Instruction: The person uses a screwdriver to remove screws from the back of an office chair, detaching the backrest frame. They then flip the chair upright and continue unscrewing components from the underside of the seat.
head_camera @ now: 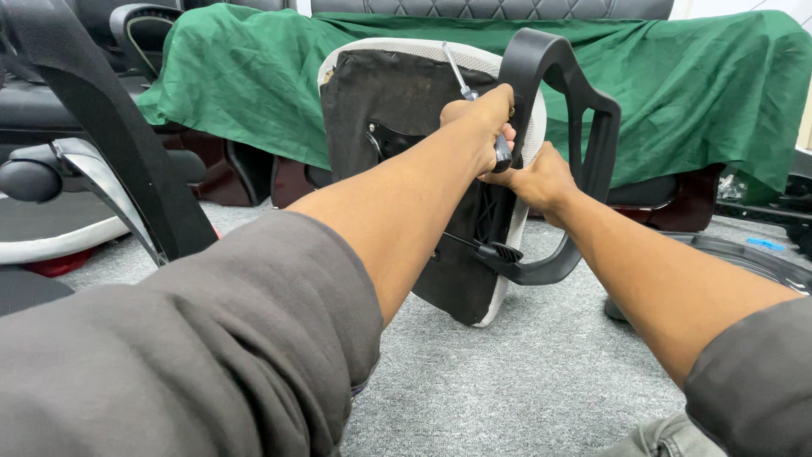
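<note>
Standing tilted on the grey carpet, the chair seat [406, 169] has the left hand [486, 127] clenched around a screwdriver [463, 85] against its underside while the right hand [541, 178] grips the black armrest [575, 127] beside it; the tip could slip if the seat tips.

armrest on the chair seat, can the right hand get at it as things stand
Probably yes. The right hand already rests against the black armrest where it meets the upturned chair seat, with nothing between them. The left hand holds a screwdriver just beside it, crowding the spot.
</note>
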